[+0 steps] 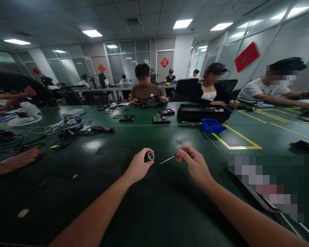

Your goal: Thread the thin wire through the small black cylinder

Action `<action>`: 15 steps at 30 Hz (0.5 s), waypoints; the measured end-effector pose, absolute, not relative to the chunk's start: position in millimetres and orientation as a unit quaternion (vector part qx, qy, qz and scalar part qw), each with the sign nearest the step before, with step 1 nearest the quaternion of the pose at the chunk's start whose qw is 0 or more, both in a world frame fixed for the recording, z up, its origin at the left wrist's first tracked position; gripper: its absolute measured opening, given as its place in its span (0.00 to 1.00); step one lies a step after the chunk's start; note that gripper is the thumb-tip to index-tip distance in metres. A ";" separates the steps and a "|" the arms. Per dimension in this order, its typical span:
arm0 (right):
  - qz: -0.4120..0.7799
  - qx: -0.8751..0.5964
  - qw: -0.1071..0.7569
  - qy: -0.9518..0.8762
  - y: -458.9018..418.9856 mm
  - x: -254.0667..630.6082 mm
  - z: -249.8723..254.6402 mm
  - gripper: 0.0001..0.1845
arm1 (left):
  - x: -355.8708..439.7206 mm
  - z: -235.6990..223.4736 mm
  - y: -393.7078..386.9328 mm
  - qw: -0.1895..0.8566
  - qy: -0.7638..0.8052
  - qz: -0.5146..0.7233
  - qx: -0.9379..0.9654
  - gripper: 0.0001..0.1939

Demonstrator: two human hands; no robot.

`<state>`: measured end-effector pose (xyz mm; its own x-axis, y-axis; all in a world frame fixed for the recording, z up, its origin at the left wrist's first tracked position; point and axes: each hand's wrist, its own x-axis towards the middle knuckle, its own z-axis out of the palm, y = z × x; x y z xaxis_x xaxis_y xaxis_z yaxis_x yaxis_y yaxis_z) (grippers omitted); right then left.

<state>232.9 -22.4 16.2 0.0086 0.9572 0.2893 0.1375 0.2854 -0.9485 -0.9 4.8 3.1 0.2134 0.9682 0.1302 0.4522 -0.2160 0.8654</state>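
Above the green tabletop, my left hand (138, 167) is closed around a small dark cylinder (150, 156). The cylinder's round, silver-rimmed end faces to the right; what it belongs to cannot be made out. Across a short gap, my right hand (194, 163) grips a screwdriver (167, 159) by its reddish handle, which the fingers partly cover. Its thin metal shaft points left and slightly down, with the tip just short of my left hand and apart from the cylinder.
Circuit-board drives (161, 119) and a blue bin (213, 126) lie farther back, by a black tray (203, 113). Cables and a tool (103, 129) are at left, near another person's hand (22, 159). Yellow tape (244, 146) marks the right side. Several people sit around.
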 end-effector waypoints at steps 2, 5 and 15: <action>0.385 -0.442 0.556 -0.588 -23.4 232.0 15.6 0.13 | -4.0 -0.4 4.1 0.355 0.483 0.350 0.719 0.18; 0.379 -0.442 0.552 -0.597 -24.4 230.2 13.5 0.13 | -6.0 -1.6 1.5 0.332 0.446 0.353 0.752 0.19; 0.342 -0.470 0.506 -0.638 -30.8 224.9 16.1 0.13 | -3.6 -5.7 -0.2 0.327 0.438 0.335 0.767 0.21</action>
<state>224.9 -30.8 16.1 -0.0466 0.9447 0.3246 0.2529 0.3255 -0.9111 -3.6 -0.2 -5.7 0.3912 0.8915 0.2286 0.4535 -0.4028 0.7950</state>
